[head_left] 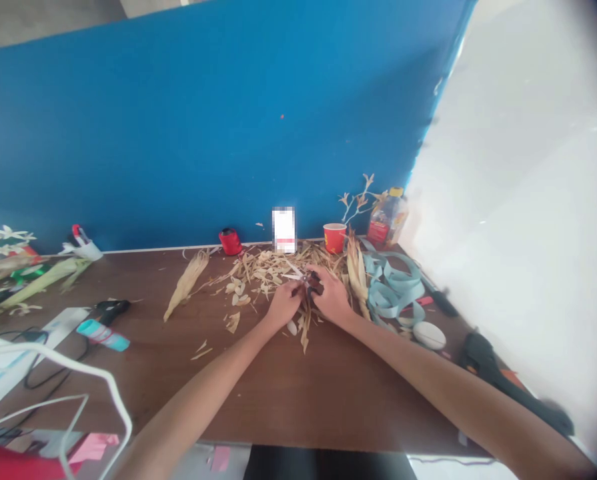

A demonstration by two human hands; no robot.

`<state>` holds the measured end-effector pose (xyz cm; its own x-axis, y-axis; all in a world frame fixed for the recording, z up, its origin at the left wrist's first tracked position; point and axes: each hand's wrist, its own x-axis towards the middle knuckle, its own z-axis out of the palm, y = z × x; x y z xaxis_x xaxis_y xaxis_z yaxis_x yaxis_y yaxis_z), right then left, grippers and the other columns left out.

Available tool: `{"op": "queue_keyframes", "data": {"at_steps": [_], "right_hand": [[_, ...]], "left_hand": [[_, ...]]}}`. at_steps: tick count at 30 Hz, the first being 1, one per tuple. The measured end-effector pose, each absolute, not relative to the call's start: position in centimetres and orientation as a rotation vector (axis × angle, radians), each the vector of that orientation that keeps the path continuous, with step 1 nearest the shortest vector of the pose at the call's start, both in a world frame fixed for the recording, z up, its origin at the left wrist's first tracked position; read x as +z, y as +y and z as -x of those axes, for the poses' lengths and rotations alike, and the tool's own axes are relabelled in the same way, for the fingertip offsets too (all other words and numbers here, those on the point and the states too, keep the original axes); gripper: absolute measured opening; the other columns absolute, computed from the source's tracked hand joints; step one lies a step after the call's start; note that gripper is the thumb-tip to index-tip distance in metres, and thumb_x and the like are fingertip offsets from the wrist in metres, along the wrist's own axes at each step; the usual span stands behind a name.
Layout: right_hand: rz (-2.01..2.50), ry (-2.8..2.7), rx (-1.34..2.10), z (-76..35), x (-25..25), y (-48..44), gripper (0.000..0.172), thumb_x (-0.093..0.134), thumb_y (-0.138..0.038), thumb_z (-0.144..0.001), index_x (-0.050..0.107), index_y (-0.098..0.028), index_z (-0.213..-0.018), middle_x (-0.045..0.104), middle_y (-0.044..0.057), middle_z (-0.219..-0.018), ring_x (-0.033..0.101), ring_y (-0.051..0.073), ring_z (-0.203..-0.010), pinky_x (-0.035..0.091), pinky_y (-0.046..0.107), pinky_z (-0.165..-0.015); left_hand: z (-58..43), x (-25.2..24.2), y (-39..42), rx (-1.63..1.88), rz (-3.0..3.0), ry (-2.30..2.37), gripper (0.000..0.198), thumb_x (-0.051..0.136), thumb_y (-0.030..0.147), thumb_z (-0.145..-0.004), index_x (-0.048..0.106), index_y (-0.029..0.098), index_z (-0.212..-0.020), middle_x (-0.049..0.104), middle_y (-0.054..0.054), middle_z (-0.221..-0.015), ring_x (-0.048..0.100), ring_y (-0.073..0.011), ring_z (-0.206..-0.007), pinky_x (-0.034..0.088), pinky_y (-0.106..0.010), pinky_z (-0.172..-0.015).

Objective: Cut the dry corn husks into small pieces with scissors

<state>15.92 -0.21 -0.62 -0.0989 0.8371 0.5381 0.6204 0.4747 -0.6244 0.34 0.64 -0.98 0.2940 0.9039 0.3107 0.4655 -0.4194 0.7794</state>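
A person's right hand (331,294) grips scissors (295,273), blades parted, over a heap of husk scraps (263,270) on a brown desk (298,393). The left hand (284,305) is just beside, fingers bunched; from here I cannot tell whether they hold anything. A red cup (335,240) stands beyond, near blue ribbon (389,298).
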Motion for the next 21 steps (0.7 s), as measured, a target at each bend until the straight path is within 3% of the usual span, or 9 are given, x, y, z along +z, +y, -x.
{"op": "queue_keyframes", "data": {"at_steps": [5, 14, 21], "right_hand": [[1.236, -1.808, 0.319, -15.92, -0.69, -0.17, 0.063, 0.051, -0.007, -0.064, 0.051, -0.026, -0.124, 0.065, 0.002, -0.110, 0.060, 0.021, -0.097, 0.048, 0.035, -0.089], [1.205, -1.805, 0.309, -15.93, -0.76, -0.21, 0.062, 0.050, -0.008, -0.066, 0.051, -0.027, -0.124, 0.064, 0.001, -0.114, 0.061, 0.020, -0.097, 0.048, 0.034, -0.089], [1.286, -1.832, 0.285, -15.84, -0.40, -0.16, 0.062, 0.051, -0.010, -0.066, 0.049, -0.026, -0.126, 0.065, 0.003, -0.112, 0.060, 0.022, -0.098, 0.048, 0.035, -0.086]], "left_hand": [[-0.43, -0.90, 0.56, 1.002, -2.073, 1.214, 0.022, 0.046, 0.019, -0.083, 0.067, 0.017, -0.085, 0.066, -0.003, -0.081, 0.059, -0.0165, -0.077, 0.044, -0.028, -0.077], [-0.56, -0.61, 0.23, 1.076, -2.067, 1.371, 0.020, 0.048, 0.022, -0.084, 0.068, 0.018, -0.088, 0.068, -0.004, -0.087, 0.060, -0.0172, -0.081, 0.045, -0.029, -0.077], [-0.40, -0.57, 0.18, 1.165, -1.951, 1.405, 0.020, 0.052, 0.027, -0.084, 0.069, 0.016, -0.087, 0.069, -0.005, -0.082, 0.061, -0.0166, -0.073, 0.046, -0.029, -0.073]]}}
